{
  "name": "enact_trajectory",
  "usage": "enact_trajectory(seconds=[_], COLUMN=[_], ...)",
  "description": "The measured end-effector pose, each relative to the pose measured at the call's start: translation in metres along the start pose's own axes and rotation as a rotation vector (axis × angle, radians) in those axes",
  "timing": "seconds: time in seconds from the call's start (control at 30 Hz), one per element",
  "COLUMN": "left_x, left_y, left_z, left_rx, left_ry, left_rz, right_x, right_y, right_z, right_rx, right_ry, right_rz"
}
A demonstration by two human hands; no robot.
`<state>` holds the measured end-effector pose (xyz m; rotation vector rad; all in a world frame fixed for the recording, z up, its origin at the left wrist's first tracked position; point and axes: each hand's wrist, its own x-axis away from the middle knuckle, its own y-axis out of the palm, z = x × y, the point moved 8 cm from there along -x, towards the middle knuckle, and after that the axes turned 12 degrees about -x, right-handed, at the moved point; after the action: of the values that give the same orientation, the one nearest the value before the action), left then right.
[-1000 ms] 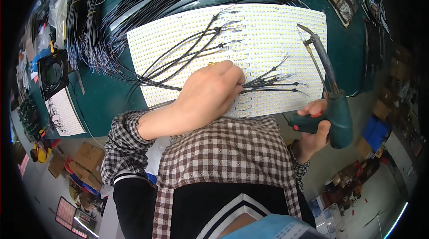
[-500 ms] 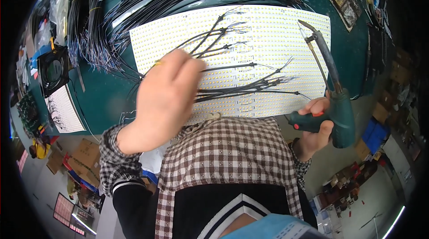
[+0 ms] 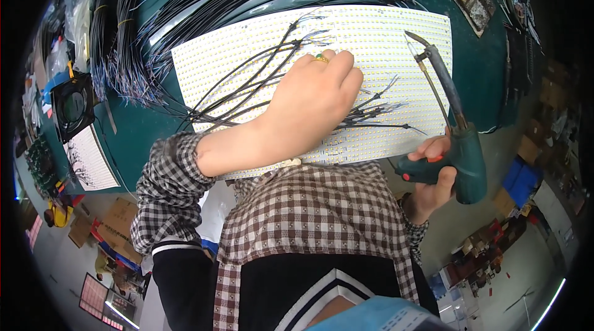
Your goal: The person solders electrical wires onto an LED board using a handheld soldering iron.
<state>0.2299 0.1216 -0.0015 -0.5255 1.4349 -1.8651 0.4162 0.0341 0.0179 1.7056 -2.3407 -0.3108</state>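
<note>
A person in a brown-and-white checked shirt is leaning over a dark green worktable, seen from above.

At the far left, a small black square cooling fan is lying beside a little white card of dotted rows. Just right of these, thick bundles of thin black insulated wires are spreading across the far side of the table, their stripped ends fanning outward.

In the middle, a large white flexible panel covered in rows of tiny yellow dots is lying flat on the table. Several loose black wire leads are crossing it. The left hand, wearing a gold ring with a green stone, is resting palm down on the panel with its fingers curled together over the leads, pressing them against the sheet; whether any lead is pinched between fingertips cannot be told.

At the right, the right hand is clamped around the grip of a dark green pistol-shaped soldering iron, whose long thin tip is pointing toward the far edge of the panel, hovering over its right part.

The leads look light, limp and springy, likely to shift unless pinned near their bare ends. The panel seems thin and easily creased, best pressed flat. The iron seems rigid and hot at the tip, safe only at the handle.
</note>
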Motion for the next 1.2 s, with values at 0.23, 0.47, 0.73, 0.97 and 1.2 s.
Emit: enact_trajectory(seconds=[0.23,0.47,0.73,0.97,1.2], left_x=[0.019,0.030,0.022,0.021,0.020], left_y=[-0.024,-0.020,-0.017,-0.015,-0.012], left_z=[-0.018,-0.045,-0.045,-0.047,-0.053], left_rx=[0.292,0.234,0.231,0.245,0.367], left_ry=[-0.236,-0.317,-0.291,-0.263,-0.300], left_rz=[-0.025,0.058,0.188,0.222,0.157], right_x=[-0.004,-0.002,0.008,0.017,0.022], right_y=[0.005,0.007,0.012,0.005,0.011], right_z=[0.002,0.007,0.006,0.012,0.013], right_rx=[-0.008,0.069,0.073,0.113,0.083], right_ry=[0.026,0.023,0.090,0.140,0.185], right_rz=[-0.068,-0.161,-0.045,-0.032,-0.110])
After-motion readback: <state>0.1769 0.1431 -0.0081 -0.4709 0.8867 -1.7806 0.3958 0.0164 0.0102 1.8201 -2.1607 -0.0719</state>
